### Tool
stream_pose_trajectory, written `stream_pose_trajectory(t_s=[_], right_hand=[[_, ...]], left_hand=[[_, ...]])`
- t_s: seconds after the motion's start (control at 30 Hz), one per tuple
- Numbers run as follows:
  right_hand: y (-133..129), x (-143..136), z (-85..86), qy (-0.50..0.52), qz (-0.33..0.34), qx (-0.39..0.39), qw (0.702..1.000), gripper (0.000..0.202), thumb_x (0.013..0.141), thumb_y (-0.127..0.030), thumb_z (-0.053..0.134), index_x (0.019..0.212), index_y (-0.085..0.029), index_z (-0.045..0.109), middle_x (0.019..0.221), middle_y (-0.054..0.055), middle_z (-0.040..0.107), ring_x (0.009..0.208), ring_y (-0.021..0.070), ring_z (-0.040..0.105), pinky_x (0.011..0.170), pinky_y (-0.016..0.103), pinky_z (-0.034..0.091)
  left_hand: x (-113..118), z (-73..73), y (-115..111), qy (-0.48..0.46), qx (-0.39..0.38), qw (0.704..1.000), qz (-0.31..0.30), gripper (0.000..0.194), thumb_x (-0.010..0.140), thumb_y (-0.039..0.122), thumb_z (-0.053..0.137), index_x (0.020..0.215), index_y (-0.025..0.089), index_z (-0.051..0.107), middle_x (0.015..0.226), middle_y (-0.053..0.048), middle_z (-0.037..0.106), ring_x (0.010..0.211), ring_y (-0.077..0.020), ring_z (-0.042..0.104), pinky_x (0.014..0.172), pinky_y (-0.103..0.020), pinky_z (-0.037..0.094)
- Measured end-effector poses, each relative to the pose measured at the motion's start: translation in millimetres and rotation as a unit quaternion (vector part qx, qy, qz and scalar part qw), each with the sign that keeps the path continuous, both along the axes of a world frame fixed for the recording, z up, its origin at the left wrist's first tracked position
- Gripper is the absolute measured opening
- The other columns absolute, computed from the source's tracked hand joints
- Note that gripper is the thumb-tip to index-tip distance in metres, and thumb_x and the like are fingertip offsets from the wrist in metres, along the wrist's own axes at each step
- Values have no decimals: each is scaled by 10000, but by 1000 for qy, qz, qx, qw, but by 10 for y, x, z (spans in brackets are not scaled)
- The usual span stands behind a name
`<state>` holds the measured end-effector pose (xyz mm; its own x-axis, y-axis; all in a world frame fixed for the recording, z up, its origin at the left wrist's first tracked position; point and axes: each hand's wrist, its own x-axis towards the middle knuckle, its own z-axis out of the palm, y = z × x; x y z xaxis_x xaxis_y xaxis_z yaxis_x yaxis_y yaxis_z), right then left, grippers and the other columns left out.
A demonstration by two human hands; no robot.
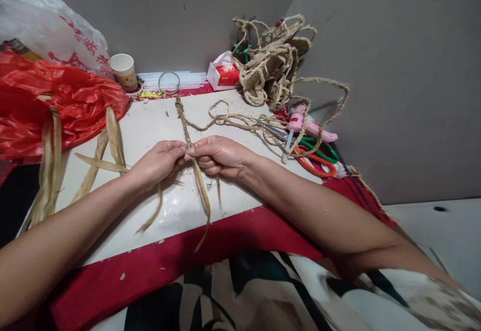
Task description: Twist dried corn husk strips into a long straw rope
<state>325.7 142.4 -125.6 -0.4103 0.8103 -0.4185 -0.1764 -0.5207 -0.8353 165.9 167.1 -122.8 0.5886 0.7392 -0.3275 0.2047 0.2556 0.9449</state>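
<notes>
A braided fibre cord runs down the white board to where my two hands meet. My left hand pinches its lower end from the left, and a loose fibre strip trails beneath that hand. From the other side my right hand is closed on the same spot, thumb against fingers. Between the hands a flat tan strip hangs down past the board's edge. A thinner strip end shows under my right fingers. The exact grip of each fingertip is hidden.
Dried strips lie at left by a red plastic bag. A paper cup, clear sticks and a tissue pack stand behind. At right are coiled braided cord, a pink glue gun and orange-and-green-handled scissors.
</notes>
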Motion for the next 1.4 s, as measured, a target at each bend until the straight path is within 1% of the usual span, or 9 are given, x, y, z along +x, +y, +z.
stream_pose_trajectory(t_s=[0.17, 0.37, 0.7, 0.8, 0.97, 1.07, 1.17, 1.27, 1.4], right_hand=[[15, 65, 8, -138, 36, 114, 983, 128, 787, -181, 542, 702, -106, 603, 369, -91, 308, 339, 43, 205, 334, 175, 148], [-13, 47, 26, -349, 61, 304, 884, 174, 775, -144, 510, 623, -112, 590, 561, -21, 504, 532, 65, 403, 517, 195, 306], [-26, 125, 212, -437, 144, 351, 815, 199, 831, -147, 447, 724, -101, 608, 618, -9, 508, 582, 87, 416, 576, 215, 311], [-16, 151, 236, -442, 143, 335, 819, 193, 820, -131, 447, 706, -105, 601, 588, -15, 495, 559, 82, 406, 553, 211, 301], [-72, 60, 127, -347, 94, 271, 893, 250, 866, -231, 415, 713, -128, 583, 487, -47, 389, 440, 69, 325, 454, 210, 254], [-158, -49, 85, -335, 60, 261, 903, 286, 896, -245, 382, 710, -131, 567, 473, -35, 412, 434, 74, 356, 454, 207, 273], [-246, -142, 87, -409, 44, 298, 861, 278, 892, -192, 371, 679, -137, 541, 521, 7, 494, 498, 94, 428, 504, 216, 308], [-330, -214, 72, -519, 55, 343, 781, 256, 888, -195, 371, 725, -136, 560, 686, 82, 611, 613, 141, 508, 569, 252, 326], [-524, -299, 69, -611, 127, 354, 697, 272, 902, -235, 354, 876, -124, 601, 773, 137, 654, 613, 185, 527, 555, 291, 291]], left_hand=[[-37, 10, 45, 55, 69, 996, -9, 149, 770, 217, 525, 640, 165, 576, 459, 52, 345, 376, -57, 257, 371, -207, 164], [-38, -29, 64, 61, 38, 997, -20, 237, 790, 291, 554, 585, 183, 506, 466, 59, 320, 360, -51, 244, 358, -210, 159], [-39, -44, 43, 41, 28, 999, -13, 252, 770, 326, 599, 583, 179, 514, 412, 75, 293, 342, -44, 205, 361, -215, 123], [-45, -61, 42, 51, 65, 996, -14, 265, 768, 337, 597, 576, 169, 525, 431, 60, 340, 363, -44, 234, 373, -210, 145], [-42, -66, 37, 59, 102, 993, -26, 215, 766, 315, 576, 633, 149, 610, 458, 40, 420, 388, -51, 274, 389, -202, 168], [-34, -59, 25, 43, 75, 996, -21, 190, 750, 270, 572, 614, 145, 613, 441, 35, 427, 371, -49, 259, 385, -213, 143], [-21, -47, 1, 6, 32, 999, -17, 245, 750, 241, 562, 524, 162, 511, 425, 50, 352, 364, -44, 223, 380, -219, 118], [-5, -29, -39, -5, 1, 1000, -12, 314, 769, 247, 538, 490, 182, 408, 427, 61, 293, 360, -40, 207, 373, -219, 107], [5, -20, -84, -2, 8, 1000, 2, 219, 761, 266, 582, 578, 166, 514, 403, 69, 310, 350, -41, 205, 371, -219, 94]])
